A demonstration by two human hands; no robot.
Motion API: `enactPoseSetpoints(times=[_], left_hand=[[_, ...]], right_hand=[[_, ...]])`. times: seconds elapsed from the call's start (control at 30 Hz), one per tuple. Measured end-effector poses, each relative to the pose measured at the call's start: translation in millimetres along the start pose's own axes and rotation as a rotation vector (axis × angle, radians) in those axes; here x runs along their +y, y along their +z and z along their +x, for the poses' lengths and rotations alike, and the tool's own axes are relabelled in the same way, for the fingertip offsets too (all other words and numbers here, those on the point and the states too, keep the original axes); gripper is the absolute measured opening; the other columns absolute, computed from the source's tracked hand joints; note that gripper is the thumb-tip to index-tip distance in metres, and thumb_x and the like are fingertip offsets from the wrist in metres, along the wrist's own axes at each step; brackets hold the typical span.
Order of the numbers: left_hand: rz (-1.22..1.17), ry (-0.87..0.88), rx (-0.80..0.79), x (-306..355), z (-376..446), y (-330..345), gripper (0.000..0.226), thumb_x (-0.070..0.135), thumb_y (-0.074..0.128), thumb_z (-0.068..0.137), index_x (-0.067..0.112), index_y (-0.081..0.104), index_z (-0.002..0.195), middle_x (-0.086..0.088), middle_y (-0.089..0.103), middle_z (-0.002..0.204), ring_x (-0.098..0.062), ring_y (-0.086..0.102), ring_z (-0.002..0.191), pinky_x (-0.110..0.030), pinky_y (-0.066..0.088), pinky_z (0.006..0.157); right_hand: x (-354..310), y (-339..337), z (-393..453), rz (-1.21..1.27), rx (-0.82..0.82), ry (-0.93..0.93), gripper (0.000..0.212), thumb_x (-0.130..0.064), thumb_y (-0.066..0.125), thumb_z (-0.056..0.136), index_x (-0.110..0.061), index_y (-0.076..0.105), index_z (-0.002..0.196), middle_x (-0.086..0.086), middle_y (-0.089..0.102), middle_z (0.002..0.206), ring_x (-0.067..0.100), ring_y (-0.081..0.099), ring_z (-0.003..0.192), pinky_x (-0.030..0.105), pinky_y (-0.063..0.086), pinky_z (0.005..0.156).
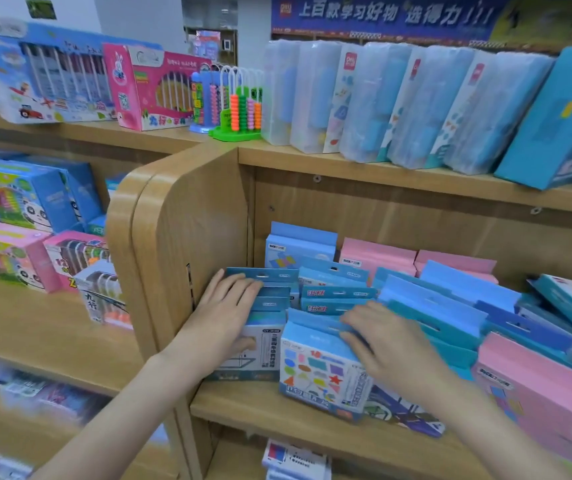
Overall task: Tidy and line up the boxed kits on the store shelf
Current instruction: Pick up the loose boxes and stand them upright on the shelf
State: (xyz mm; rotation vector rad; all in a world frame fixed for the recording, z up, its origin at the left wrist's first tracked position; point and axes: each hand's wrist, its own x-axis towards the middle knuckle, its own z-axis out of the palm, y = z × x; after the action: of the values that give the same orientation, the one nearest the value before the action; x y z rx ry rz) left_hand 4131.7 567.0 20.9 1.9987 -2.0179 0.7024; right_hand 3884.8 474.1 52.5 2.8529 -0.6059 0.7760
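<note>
Resting on the boxed kits, both hands' fingers touch their tops.

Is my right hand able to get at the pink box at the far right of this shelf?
Probably yes. The right hand rests on the blue boxes beside the pink box, whose front face lies uncovered, with nothing between them.

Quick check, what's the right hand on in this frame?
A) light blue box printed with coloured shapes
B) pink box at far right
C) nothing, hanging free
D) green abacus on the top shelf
A: the right hand lies over the top flap of the light blue box printed with coloured shapes at the shelf front.
</note>
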Motion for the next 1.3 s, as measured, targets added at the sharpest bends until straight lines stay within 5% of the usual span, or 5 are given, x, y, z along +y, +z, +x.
enactPoseSetpoints(times=[0.3,0.47,0.7,0.97,1.3], left_hand=[[-0.164,-0.059,0.053,14.8,-22.2,-16.7,0.082,0.030,0.077,0.069,0.012,0.033,0.136,-0.011,0.041,0.140,-0.023,0.026,0.133,-0.040,0.006,0.111],[-0.216,-0.071,0.019,19.6,-30.6,-15.7,0.054,0.039,0.041,0.084,0.017,0.035,0.133,-0.004,0.039,0.140,-0.021,0.028,0.133,-0.042,0.010,0.112],[-0.303,-0.116,0.109,18.3,-15.0,-20.7,0.049,0.036,0.039,0.086,0.015,0.039,0.130,-0.005,0.043,0.137,-0.020,0.034,0.129,-0.038,0.011,0.112],[-0.227,-0.231,0.031,14.0,6.0,-8.7,0.051,0.028,0.031,0.089,0.002,0.050,0.129,-0.014,0.050,0.134,-0.026,0.042,0.128,-0.032,0.010,0.110],[-0.218,-0.196,0.054,11.6,2.5,-6.3,0.040,0.022,0.036,0.086,0.005,0.060,0.113,-0.005,0.063,0.105,-0.012,0.049,0.102,-0.030,0.019,0.109]], right_hand=[[4.9,19.3,-4.6,-0.050,-0.035,0.073,0.027,-0.035,0.038,0.086,-0.019,0.061,0.089,-0.006,0.057,0.087,0.012,0.037,0.084,0.026,0.040,0.070],[7.8,12.1,-6.9,0.025,-0.083,0.066,0.033,-0.043,0.039,0.087,-0.021,0.060,0.100,-0.011,0.057,0.092,0.006,0.037,0.091,0.023,0.027,0.078],[29.8,-8.3,46.0,0.297,-0.098,0.190,0.023,-0.034,0.051,0.091,-0.017,0.058,0.106,-0.011,0.054,0.103,0.011,0.043,0.103,0.023,0.029,0.085],[75.3,39.2,149.3,0.090,-0.361,0.293,0.037,-0.019,0.045,0.095,-0.009,0.045,0.130,0.016,0.050,0.125,0.035,0.047,0.115,0.036,0.036,0.094],[73.7,60.9,159.9,-0.135,-0.335,0.273,0.025,-0.001,0.041,0.089,-0.007,0.058,0.106,0.020,0.061,0.110,0.040,0.058,0.101,0.033,0.039,0.067]])
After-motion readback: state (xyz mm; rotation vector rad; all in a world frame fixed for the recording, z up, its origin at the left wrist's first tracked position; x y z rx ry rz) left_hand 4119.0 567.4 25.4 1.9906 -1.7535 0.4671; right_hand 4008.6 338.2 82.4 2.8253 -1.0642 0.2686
